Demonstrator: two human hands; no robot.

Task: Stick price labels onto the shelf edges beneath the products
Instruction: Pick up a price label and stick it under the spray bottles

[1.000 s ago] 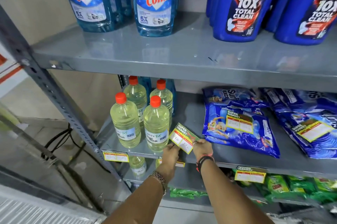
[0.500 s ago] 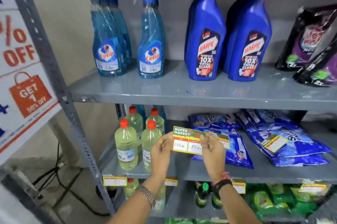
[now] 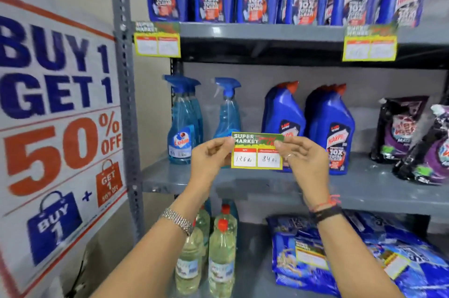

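While hands point(image 3: 257, 159) pinch it, price label point(image 3: 257, 150) upright, long axis horizontal

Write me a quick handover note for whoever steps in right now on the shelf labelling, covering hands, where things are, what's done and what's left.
Left hand: pinching the left edge of the price label.
Right hand: pinching its right edge.
The label is held up flat in front of the spray bottles and blue toilet cleaner bottles, above the middle shelf edge, not stuck yet. It reads 126 and 84.
Done: two labels hang on the top shelf edge, one at its left end, one further right.
Left: the middle shelf edge shows no label; press this one on there. The lower shelf's edge is out of view.
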